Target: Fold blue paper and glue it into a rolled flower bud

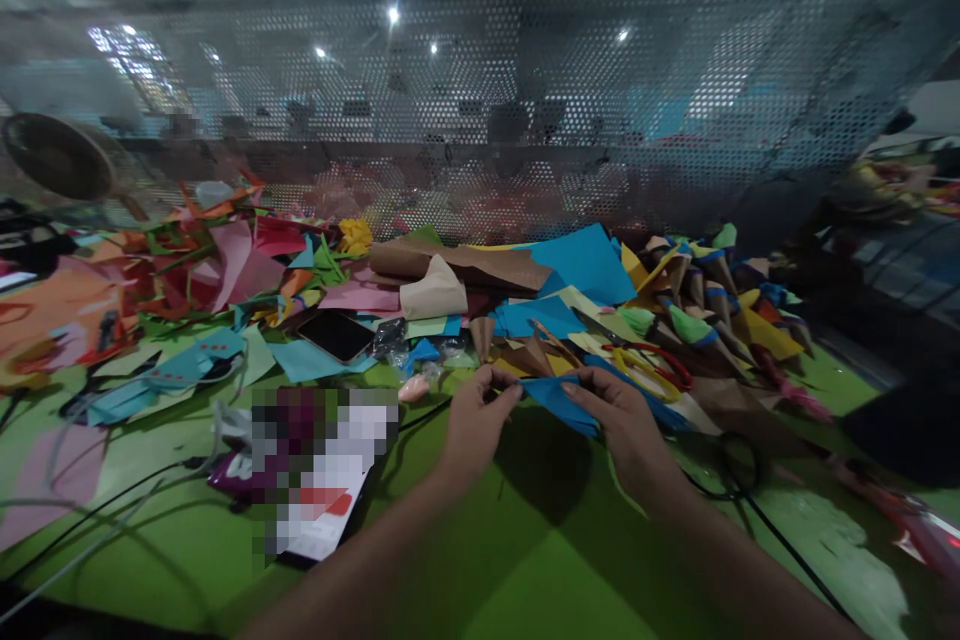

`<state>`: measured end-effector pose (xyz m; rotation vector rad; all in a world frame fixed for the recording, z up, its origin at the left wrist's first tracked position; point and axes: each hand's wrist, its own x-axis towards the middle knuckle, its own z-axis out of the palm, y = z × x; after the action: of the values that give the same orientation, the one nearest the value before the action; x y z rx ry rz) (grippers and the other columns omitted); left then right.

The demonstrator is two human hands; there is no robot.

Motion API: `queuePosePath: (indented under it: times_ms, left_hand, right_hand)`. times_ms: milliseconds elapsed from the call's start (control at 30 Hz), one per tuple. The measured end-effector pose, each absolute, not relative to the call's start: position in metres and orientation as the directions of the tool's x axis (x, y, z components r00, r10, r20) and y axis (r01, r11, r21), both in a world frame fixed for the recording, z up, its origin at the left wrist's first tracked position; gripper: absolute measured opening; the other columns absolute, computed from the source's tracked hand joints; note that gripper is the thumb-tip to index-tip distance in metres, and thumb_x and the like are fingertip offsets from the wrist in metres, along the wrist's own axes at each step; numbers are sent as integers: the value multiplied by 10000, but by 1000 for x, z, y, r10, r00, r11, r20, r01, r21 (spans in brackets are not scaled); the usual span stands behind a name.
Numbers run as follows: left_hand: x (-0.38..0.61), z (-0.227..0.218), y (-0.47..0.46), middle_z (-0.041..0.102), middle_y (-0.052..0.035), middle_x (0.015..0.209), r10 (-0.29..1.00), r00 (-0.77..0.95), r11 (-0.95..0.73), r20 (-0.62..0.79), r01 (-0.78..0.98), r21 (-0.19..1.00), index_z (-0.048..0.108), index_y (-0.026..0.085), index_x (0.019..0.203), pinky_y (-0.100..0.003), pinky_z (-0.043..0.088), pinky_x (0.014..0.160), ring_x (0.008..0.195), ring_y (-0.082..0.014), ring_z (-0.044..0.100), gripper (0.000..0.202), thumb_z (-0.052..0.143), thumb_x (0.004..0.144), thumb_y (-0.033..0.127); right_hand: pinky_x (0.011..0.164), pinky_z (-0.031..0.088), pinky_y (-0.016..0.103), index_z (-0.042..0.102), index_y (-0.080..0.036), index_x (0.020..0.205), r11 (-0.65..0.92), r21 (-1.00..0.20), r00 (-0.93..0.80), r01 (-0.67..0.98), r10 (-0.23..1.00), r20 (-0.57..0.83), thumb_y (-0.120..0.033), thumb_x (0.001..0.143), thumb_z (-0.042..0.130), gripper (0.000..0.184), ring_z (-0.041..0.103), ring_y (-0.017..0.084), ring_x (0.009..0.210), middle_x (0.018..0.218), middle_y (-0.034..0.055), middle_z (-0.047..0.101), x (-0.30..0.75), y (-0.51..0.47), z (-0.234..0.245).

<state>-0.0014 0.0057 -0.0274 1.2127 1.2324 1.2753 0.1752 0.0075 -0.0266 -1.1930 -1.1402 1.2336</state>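
The green tabletop (525,560) spreads before you, its far half buried under loose coloured sheets (225,270). Rolled paper cones (697,320) are stacked at the right, seemingly set aside together. A dark phone (337,333) lies among the scraps, and red-handled scissors (660,360) sit just past your hands, probably kept within reach. You hold the blue paper (559,402) just above the tabletop. Your left hand (472,425) pinches one corner with its fingers (504,390) closed, and your right hand (626,430) clamps the other side, likely to keep it taut.
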Motion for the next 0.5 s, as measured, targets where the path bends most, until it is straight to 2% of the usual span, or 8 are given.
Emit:
queuePosePath:
  times_ms: [500]
  left_hand:
    - [0,-29,6,614,11,672,997,-47,-54,53,-20,998,620,168,769,-229,394,544,555,-111,501,91,633,784,257]
  right_hand:
    - [642,449,284,688,-194,827,-31,-995,16,-95,999,-33,-431,694,809,298,565,155,657,753,5,669,175,9,-27]
